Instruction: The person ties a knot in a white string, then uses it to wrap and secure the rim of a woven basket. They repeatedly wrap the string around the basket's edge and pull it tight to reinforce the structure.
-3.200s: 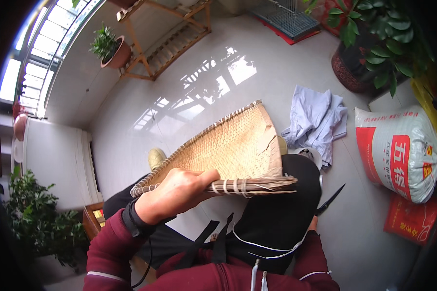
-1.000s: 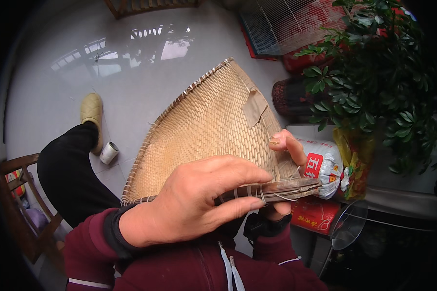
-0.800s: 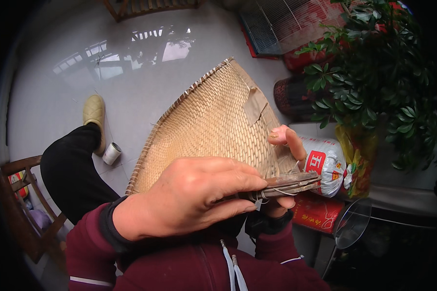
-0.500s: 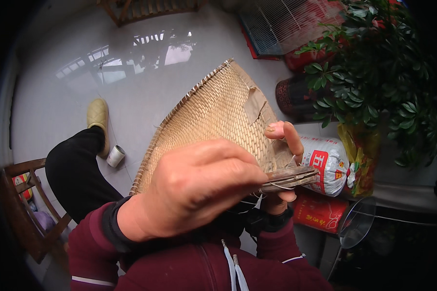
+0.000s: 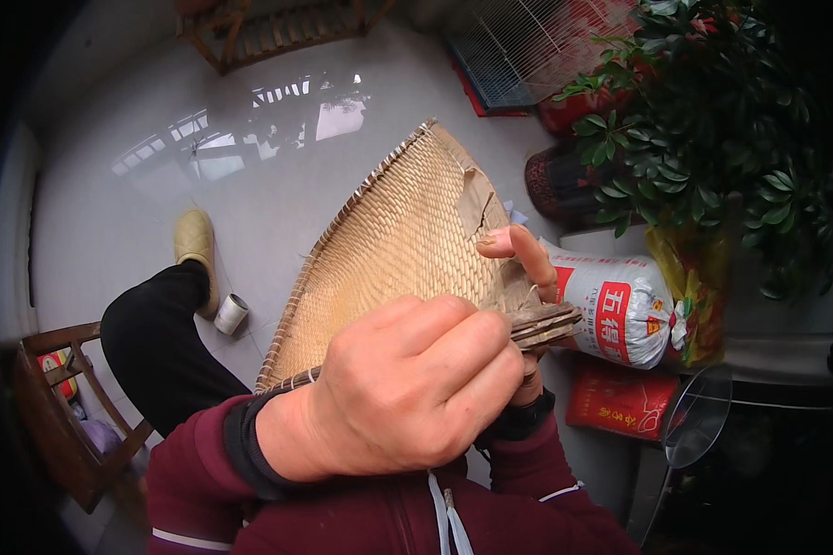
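Observation:
A woven bamboo scoop basket (image 5: 389, 231) with a laced rim spans the middle, a torn brown patch (image 5: 475, 199) on its right edge. My left hand (image 5: 407, 379) is closed in a fist at the near rim, its fingertips and whatever they grip hidden. Just right of it the split wooden rim end (image 5: 551, 326) sticks out, with a thin pale cord beside it. My right hand (image 5: 528, 259) grips the basket's right edge from behind, two fingers curled over the weave, the rest mostly hidden by the rim and left hand.
A slippered foot (image 5: 194, 236) is beside a white roll (image 5: 231, 314) on the tiled floor. A wooden chair (image 5: 46, 388) stands left; a leafy plant (image 5: 713, 129), wire cage (image 5: 504, 55), white sack (image 5: 625, 310), red box (image 5: 620, 398) and clear round lid (image 5: 699, 416) line the right.
Since the first frame the view has turned and my right hand has come up to the basket. In the last second my left hand's fingers have curled into a fist, shifting rightward.

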A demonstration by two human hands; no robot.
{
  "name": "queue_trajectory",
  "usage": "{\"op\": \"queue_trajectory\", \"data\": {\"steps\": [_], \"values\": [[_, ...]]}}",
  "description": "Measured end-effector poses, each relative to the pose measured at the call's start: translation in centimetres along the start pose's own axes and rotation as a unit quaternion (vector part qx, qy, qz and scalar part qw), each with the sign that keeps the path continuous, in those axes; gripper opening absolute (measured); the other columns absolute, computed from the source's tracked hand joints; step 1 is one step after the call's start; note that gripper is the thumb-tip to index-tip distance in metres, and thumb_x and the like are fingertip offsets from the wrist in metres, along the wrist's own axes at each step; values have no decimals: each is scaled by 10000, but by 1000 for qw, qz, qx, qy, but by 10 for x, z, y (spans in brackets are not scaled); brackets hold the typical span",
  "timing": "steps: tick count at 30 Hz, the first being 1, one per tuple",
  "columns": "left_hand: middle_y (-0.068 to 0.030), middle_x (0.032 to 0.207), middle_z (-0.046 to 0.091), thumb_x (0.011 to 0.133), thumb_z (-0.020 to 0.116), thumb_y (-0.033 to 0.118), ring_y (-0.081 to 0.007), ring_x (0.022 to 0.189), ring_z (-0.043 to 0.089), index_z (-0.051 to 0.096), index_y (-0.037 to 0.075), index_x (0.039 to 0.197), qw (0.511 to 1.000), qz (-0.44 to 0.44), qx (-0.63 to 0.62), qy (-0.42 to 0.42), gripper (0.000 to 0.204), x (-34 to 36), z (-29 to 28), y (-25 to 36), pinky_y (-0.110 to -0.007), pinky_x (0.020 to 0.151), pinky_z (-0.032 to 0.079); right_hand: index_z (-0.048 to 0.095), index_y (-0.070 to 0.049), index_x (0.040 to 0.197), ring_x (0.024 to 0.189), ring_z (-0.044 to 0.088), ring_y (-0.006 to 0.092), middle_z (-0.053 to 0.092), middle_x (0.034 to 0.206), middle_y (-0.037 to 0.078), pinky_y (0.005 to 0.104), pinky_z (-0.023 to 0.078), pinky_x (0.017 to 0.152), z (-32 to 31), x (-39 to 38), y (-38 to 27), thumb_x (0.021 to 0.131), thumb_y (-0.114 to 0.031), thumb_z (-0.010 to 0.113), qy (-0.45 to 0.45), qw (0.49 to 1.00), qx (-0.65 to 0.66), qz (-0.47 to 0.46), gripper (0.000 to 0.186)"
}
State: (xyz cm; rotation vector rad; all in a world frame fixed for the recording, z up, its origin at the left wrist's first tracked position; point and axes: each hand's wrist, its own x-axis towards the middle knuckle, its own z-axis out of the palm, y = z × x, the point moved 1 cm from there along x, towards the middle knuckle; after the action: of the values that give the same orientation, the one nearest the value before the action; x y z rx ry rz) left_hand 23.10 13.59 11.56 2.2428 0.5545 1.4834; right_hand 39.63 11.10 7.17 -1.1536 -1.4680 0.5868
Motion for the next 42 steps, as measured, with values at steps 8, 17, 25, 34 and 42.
{"op": "queue_trajectory", "data": {"steps": [8,17,25,34,42], "values": [[-83,790,618,815,709,19,-241,666,626,597,-8,868,936,-189,-292,-60,126,6,-8,-6,-303,573,497,525,20,1300,1037,535,241,624,1064,105,443,343,1005,-3,-5,9,713,-806,552,12,999,-27,-15,1014],[-92,822,657,837,703,-16,-177,705,651,602,-4,943,884,-193,-413,-101,147,11,-27,-6,-278,643,523,403,-1,1389,1077,533,269,580,1145,127,459,374,993,-3,-14,11,703,-784,590,29,999,-8,-30,1058],[-77,836,696,883,655,83,-134,732,648,671,27,1131,842,-258,-386,-274,255,38,3,-61,-282,681,509,55,-78,1539,1312,410,361,342,1436,293,478,339,1093,10,-22,-8,516,-723,779,121,978,123,121,1409],[-206,721,661,814,600,101,-317,711,679,676,-28,870,899,-140,-341,-238,161,50,9,-61,-408,676,531,194,-47,1460,1244,455,292,427,1372,201,416,383,1035,8,-35,-20,533,-681,792,111,972,135,159,1273],[-221,667,606,747,649,100,-387,668,636,599,-41,722,936,-73,-328,-108,151,43,5,-38,-429,613,518,356,-15,1353,1160,514,239,501,1279,145,360,435,963,-15,-41,-4,555,-621,820,31,972,184,144,1104]]}}
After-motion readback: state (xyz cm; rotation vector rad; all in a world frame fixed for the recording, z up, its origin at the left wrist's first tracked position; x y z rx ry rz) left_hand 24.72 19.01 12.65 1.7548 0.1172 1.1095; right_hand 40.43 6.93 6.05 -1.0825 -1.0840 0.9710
